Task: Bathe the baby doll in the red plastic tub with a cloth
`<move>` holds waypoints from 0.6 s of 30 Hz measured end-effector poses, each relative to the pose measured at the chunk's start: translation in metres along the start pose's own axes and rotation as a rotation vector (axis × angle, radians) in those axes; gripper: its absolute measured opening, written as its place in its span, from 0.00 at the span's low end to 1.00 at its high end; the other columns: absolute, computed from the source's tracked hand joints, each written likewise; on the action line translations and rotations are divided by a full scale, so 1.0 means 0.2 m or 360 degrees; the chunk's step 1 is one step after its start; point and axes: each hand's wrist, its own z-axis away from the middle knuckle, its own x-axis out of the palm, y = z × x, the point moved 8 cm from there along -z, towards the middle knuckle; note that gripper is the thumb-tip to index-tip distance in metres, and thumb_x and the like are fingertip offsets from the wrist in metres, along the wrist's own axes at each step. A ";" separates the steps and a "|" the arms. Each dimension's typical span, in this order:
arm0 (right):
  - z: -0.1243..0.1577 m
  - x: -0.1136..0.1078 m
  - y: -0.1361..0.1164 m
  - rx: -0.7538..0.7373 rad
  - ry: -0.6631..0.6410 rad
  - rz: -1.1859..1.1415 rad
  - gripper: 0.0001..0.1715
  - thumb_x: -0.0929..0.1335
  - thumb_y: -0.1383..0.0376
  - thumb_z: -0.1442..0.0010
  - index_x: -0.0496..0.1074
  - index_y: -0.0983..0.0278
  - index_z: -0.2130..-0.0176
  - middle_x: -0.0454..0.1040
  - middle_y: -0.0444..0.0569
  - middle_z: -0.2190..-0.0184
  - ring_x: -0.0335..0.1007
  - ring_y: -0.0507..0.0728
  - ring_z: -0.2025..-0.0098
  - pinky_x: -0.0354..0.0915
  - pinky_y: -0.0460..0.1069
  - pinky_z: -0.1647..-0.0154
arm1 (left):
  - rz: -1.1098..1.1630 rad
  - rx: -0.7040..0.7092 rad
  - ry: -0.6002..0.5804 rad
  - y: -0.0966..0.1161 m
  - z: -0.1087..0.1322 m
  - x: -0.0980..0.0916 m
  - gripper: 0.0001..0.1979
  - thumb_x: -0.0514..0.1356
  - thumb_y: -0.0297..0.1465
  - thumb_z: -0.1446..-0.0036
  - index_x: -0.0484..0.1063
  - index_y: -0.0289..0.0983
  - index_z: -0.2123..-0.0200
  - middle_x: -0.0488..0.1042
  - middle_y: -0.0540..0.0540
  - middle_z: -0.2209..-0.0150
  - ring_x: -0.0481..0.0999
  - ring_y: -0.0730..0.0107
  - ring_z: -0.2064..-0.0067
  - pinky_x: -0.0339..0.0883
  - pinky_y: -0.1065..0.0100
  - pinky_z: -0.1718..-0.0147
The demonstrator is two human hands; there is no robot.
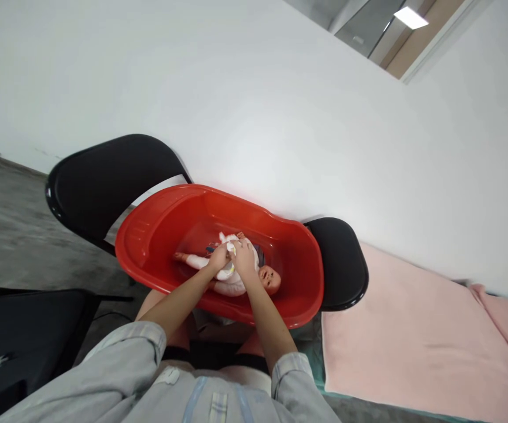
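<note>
Wall behind tub; doll lengthwise inside, head toward right end, under my left hand and right hand; grip I can't tell.

Red tub, pale pink cloth

The red tub was smooth, glossy plastic; the doll within it had a smooth, plastic-looking head and matt cloth clothing. At four o'clock the pink blanket looked like soft, matt cloth; at twelve o'clock the wall was smooth.
</note>
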 end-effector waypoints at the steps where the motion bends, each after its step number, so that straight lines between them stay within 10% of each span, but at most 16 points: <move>1: 0.00 0.01 0.01 0.0060 -0.0037 0.0148 0.26 0.69 0.67 0.29 0.76 0.61 0.34 0.72 0.58 0.33 0.66 0.64 0.32 0.63 0.56 0.31 | -0.0025 0.0002 -0.0018 -0.01 0.00 0.01 0.16 0.62 0.18 0.40 0.80 0.29 0.49 0.81 0.33 0.45 0.79 0.50 0.42 0.70 0.56 0.38; 9: -0.03 -0.01 0.03 0.0165 -0.0109 0.0520 0.20 0.65 0.56 0.23 0.77 0.61 0.40 0.73 0.57 0.37 0.71 0.64 0.38 0.69 0.52 0.45 | -0.0271 -0.0021 -0.0103 -0.02 0.01 0.07 0.14 0.57 0.20 0.34 0.80 0.32 0.51 0.82 0.34 0.45 0.78 0.49 0.41 0.67 0.55 0.37; 18: -0.03 -0.02 0.15 0.0507 0.0120 0.0086 0.29 0.55 0.55 0.19 0.75 0.65 0.36 0.77 0.59 0.40 0.78 0.61 0.45 0.69 0.51 0.46 | -0.0209 0.0061 -0.0015 0.05 0.01 0.02 0.15 0.57 0.24 0.30 0.80 0.36 0.47 0.82 0.38 0.45 0.79 0.53 0.41 0.64 0.57 0.34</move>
